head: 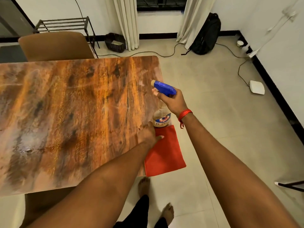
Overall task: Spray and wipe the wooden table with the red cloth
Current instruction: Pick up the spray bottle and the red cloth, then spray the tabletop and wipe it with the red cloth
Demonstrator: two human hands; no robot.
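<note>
The wooden table (74,112) fills the left and middle of the view, with a wet, shiny patch near its left front. My right hand (172,101) grips the neck of a clear spray bottle (162,118) with a blue trigger head (164,88), held over the table's right edge with the nozzle pointing left. A red cloth (166,153) lies at the table's right edge and hangs over it. My left hand (148,134) rests flat on the table with its thumb on the cloth's upper left edge.
A brown chair (54,45) stands behind the table's far side. A black basket (115,42), a metal rack (65,24), a black backpack (207,35), cables and a white box (256,87) lie on the tiled floor. My bare feet (144,186) are beside the table.
</note>
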